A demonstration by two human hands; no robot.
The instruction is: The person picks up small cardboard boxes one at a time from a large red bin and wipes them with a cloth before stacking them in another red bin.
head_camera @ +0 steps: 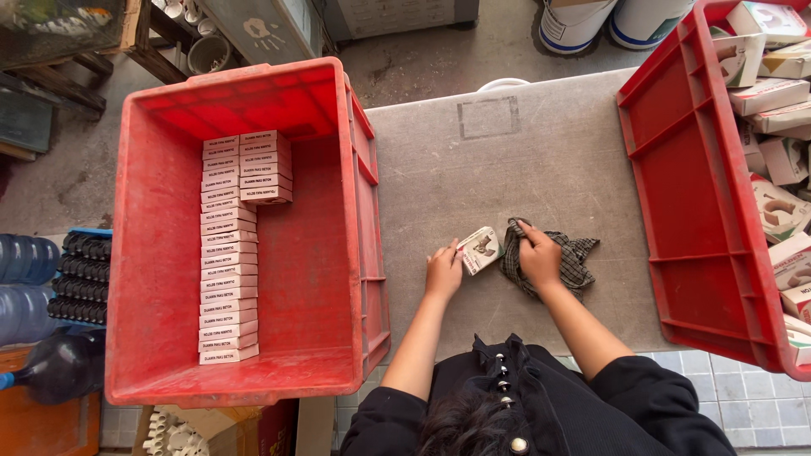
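A large red plastic crate point(245, 236) is sitting at the left end of the grey tabletop point(524, 160), holding small white flat cardboard boxes point(228, 253) standing on edge in one long row, with a short second row beside it at the far end. Near the middle of the tabletop, the left hand point(443, 270) is lying palm down, its fingers point(448, 252) curling closed on the near edge of a small white cardboard box with a printed picture point(481, 249), tilting it up off the surface. Just beside the box, the right hand point(539, 256) is pressing down with bent fingers on a crumpled dark checked cloth point(574, 260), gripping it against the tabletop. Both forearms are reaching forward, bare below black sleeves. At the right, a second red plastic crate point(684, 186) is holding loosely piled white boxes point(777, 152) of the same kind.
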